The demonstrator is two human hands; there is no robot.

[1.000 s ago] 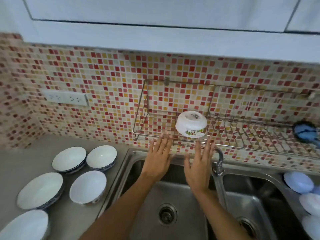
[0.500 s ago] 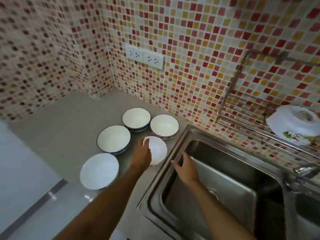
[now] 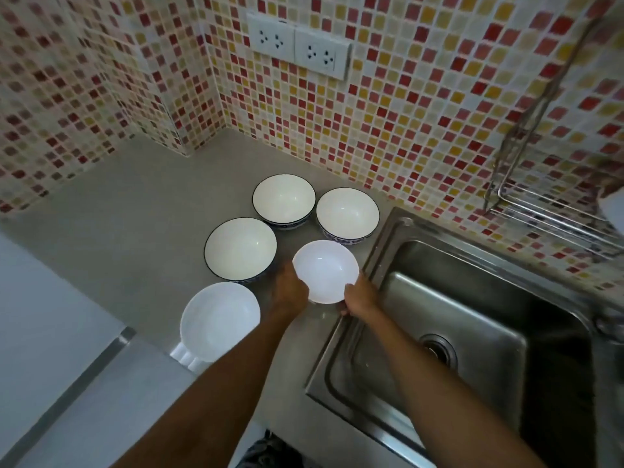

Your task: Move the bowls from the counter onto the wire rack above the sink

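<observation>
A small plain white bowl [image 3: 326,270] sits beside the sink's left rim, tilted slightly toward me. My left hand [image 3: 290,292] grips its left edge and my right hand [image 3: 359,297] grips its right edge. Behind it on the grey counter [image 3: 135,211] stand three blue-rimmed white bowls: a large one [image 3: 240,249], one at the back [image 3: 283,200] and one at the back right [image 3: 347,213]. A white bowl [image 3: 219,320] lies at the counter's front. The wire rack [image 3: 547,217] hangs on the tiled wall at the right edge, with a sliver of a white bowl [image 3: 613,201] on it.
A steel sink [image 3: 472,319] with a drain [image 3: 437,349] fills the lower right. A double wall socket [image 3: 299,50] sits on the mosaic tiles above the bowls. The counter ends at a metal-trimmed edge [image 3: 84,376] on the left.
My view has turned left from the rack to the counter. Both hands came down from the rack; the left reached the small white bowl first, and now the right hand grips it too.
</observation>
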